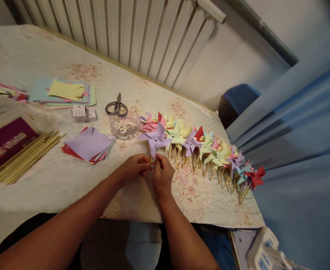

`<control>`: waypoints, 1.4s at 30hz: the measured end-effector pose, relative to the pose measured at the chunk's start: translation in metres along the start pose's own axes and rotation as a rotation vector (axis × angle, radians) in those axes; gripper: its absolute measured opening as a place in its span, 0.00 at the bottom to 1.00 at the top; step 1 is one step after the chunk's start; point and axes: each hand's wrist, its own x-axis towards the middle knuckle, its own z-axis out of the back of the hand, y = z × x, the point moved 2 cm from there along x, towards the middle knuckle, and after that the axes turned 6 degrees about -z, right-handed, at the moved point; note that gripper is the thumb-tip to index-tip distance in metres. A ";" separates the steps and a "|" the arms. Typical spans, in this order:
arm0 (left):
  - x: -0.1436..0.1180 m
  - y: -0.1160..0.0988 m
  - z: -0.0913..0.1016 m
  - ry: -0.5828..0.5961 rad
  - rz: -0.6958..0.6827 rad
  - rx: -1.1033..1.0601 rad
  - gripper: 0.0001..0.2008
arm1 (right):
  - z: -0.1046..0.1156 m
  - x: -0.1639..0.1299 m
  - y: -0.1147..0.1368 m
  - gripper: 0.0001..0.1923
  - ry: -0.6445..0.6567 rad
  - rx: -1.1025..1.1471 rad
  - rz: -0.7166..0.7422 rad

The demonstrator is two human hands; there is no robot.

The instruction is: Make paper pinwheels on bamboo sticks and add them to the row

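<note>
While both hands meet near the front edge of the counter (55, 180), the left hand (133, 168) and the right hand (162, 174) pinch the stick just below a purple paper pinwheel (155, 138), fingertips closed on it from either side. That pinwheel stands at the left end of a row of finished pinwheels (209, 150) in pink, yellow, green, purple and red, which runs to the right along the counter toward its corner. Just left of the purple pinwheel sits a clear dish of pins (124, 129), with scissors (116, 107) beyond it. Farther left lie a stack of folded paper squares (88, 144), a bundle of wooden sticks (27, 157), two small boxes (83, 112) and sheets of coloured paper (63, 92).
</note>
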 end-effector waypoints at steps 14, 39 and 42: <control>0.001 0.001 0.000 0.014 -0.008 -0.013 0.17 | -0.002 -0.003 0.004 0.16 -0.017 -0.094 0.089; -0.004 -0.012 -0.002 0.006 -0.012 -0.051 0.16 | -0.007 0.001 -0.013 0.15 0.071 0.095 -0.151; -0.004 -0.011 0.000 -0.003 -0.015 -0.078 0.16 | -0.008 0.001 -0.015 0.15 0.089 0.086 -0.175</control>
